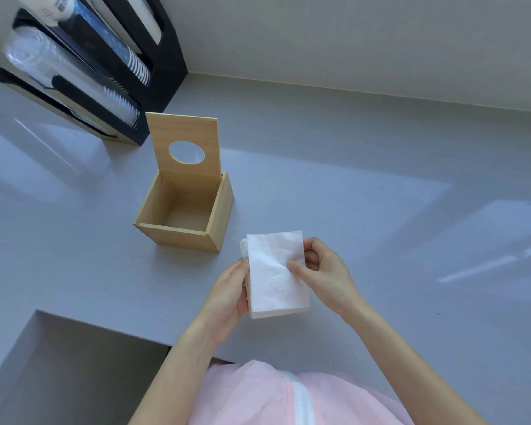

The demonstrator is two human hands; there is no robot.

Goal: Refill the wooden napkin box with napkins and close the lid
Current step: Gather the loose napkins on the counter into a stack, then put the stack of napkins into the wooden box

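Note:
A light wooden napkin box (178, 237) stands on the grey counter, empty inside. Its lid (184, 130), with an oval hole, is slid up and stands upright at the box's back. Just in front and to the right of the box, both hands hold a stack of white napkins (273, 277) above the counter. My left hand (230, 294) grips the stack's left edge from below. My right hand (319, 271) holds the right edge, thumb pressed on the top napkin.
A black and wood cup dispenser (83, 65) with sleeves of clear and paper cups stands at the back left against the wall. The counter (380, 210) has a step-down cutout (62, 363) at the front left. A pink garment shows at the bottom.

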